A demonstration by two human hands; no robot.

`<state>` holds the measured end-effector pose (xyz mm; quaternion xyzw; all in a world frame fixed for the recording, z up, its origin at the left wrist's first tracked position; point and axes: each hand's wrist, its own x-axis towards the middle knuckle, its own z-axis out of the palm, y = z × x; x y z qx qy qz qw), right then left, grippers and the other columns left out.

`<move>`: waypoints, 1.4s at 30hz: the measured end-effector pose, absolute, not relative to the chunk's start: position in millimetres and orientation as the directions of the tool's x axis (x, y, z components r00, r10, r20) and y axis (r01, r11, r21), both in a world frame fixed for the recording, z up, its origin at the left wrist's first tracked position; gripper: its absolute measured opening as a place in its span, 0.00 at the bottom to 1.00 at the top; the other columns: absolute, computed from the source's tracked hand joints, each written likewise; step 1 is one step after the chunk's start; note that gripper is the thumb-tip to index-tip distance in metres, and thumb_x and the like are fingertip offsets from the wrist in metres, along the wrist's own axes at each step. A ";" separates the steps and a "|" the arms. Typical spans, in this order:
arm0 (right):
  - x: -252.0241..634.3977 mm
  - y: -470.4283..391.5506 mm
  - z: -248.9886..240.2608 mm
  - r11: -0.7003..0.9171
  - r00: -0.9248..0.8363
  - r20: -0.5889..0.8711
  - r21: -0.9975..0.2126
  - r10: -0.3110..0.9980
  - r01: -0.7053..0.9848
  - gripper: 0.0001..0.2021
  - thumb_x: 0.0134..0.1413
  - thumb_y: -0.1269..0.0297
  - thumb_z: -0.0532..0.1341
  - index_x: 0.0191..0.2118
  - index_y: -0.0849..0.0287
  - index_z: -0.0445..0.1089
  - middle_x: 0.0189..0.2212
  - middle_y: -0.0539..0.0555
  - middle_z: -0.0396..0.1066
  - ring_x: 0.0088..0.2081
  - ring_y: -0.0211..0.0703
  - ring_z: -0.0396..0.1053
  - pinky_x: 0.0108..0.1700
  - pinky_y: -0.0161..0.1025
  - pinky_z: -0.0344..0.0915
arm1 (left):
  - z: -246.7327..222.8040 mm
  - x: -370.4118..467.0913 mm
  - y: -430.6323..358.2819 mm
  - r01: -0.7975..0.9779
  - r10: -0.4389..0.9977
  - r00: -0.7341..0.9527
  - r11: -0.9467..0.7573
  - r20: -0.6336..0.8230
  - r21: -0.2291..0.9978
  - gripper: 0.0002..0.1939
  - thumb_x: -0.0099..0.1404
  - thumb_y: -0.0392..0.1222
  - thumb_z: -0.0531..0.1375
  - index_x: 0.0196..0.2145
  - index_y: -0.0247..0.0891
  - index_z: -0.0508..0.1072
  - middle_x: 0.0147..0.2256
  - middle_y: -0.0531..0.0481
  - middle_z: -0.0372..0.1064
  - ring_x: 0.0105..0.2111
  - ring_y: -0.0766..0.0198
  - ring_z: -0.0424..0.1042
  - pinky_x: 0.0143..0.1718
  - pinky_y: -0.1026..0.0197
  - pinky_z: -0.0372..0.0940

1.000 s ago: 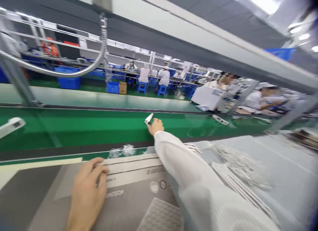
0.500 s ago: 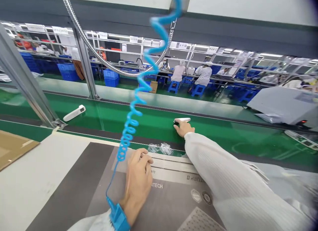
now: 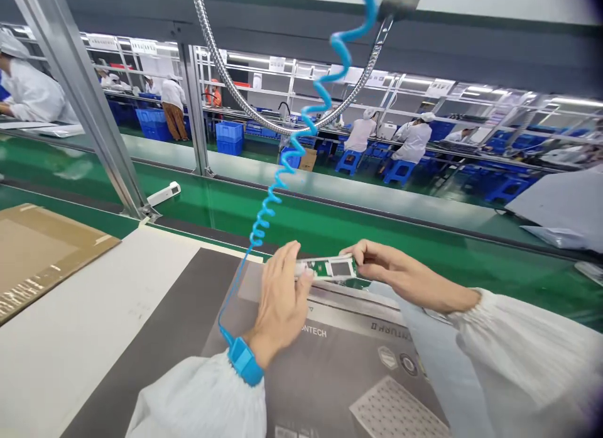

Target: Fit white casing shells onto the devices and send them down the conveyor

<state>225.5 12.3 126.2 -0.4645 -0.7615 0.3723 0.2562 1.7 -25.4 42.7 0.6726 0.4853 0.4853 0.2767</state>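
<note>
A slim white handheld device point(image 3: 325, 268) is held level between my two hands, with a green circuit board and a small dark screen exposed on its upper face. My left hand point(image 3: 282, 290) closes round its left end, the thumb lying along the near edge. At the right end, beside the screen, the thumb and fingers of my right hand point(image 3: 384, 265) pinch it. On my left wrist is a blue wrist strap point(image 3: 245, 361), joined to a coiled blue cord point(image 3: 291, 152). Beneath my hands lies a grey printed box surface point(image 3: 330, 375).
Beyond the bench runs a green conveyor belt point(image 3: 226, 202); a similar white device point(image 3: 162, 194) lies on it near a metal post point(image 3: 89, 105). Flat brown cardboard point(image 3: 51, 249) rests at left. A metal flexible conduit point(image 3: 226, 80) hangs ahead. Co-workers sit at the far benches.
My right hand has come back from the belt with the white device, and my left hand now grips its other end. The view has shifted left.
</note>
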 end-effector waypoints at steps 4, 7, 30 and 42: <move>217.8 -23.1 119.8 0.247 -0.416 0.031 -0.844 0.909 0.476 0.14 0.60 0.49 0.56 0.37 0.53 0.69 0.48 0.57 0.72 0.47 0.50 0.70 0.49 0.48 0.66 | 47.3 5.9 -34.9 0.197 0.894 0.428 -0.237 0.134 0.952 0.17 0.69 0.45 0.54 0.53 0.41 0.73 0.48 0.47 0.74 0.46 0.57 0.72 0.48 0.57 0.65; 218.7 -34.6 103.2 0.292 -0.318 0.115 -0.751 0.941 0.593 0.15 0.64 0.49 0.52 0.45 0.51 0.70 0.51 0.57 0.71 0.52 0.50 0.67 0.52 0.48 0.64 | 47.3 11.9 -41.5 0.225 0.905 0.413 -0.209 0.101 0.952 0.15 0.68 0.41 0.53 0.48 0.41 0.75 0.42 0.50 0.76 0.41 0.59 0.73 0.43 0.59 0.64; 178.0 -38.2 57.6 0.208 0.055 0.301 -0.768 0.952 0.606 0.12 0.60 0.51 0.59 0.36 0.54 0.70 0.35 0.53 0.74 0.37 0.47 0.69 0.41 0.43 0.62 | 28.0 13.4 -19.2 -0.102 0.983 0.150 0.119 -0.103 0.988 0.11 0.67 0.46 0.55 0.41 0.36 0.67 0.27 0.53 0.67 0.22 0.68 0.68 0.25 0.65 0.64; 141.8 -18.0 36.3 -0.217 0.358 -0.218 -0.975 0.908 -0.045 0.28 0.29 0.41 0.73 0.34 0.58 0.77 0.26 0.51 0.69 0.29 0.40 0.62 0.30 0.37 0.60 | 32.2 18.1 -39.6 0.333 0.969 0.051 -0.246 0.243 0.910 0.04 0.69 0.39 0.52 0.35 0.41 0.62 0.32 0.50 0.67 0.32 0.63 0.66 0.33 0.61 0.57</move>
